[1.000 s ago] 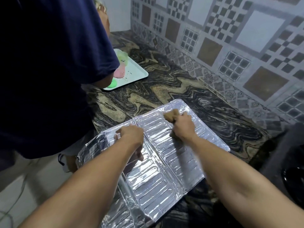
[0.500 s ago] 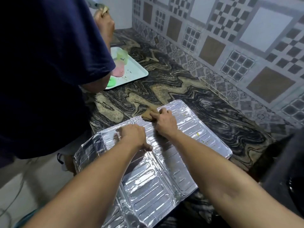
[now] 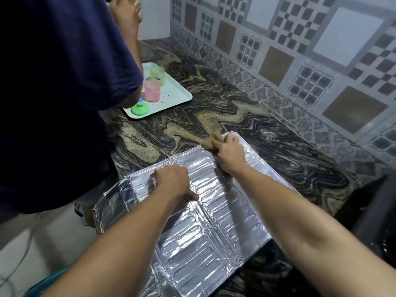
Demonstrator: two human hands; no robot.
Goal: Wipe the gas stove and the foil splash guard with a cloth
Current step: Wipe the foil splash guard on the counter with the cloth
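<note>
While cups (image 3: 152,90) stand on the tray (image 3: 179,94), the right hand (image 3: 230,151) grips the cloth (image 3: 212,142).

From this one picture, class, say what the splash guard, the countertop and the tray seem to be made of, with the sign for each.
Splash guard: thin aluminium foil sheet, shiny, by its mirror glare, creases and pressed oval ribs.
Countertop: probably polished granite or marble, with swirling dark and tan veins and a gloss; a printed laminate cannot be excluded.
Tray: smooth and white, plastic or enamelled metal; the look leaves it open.
</note>
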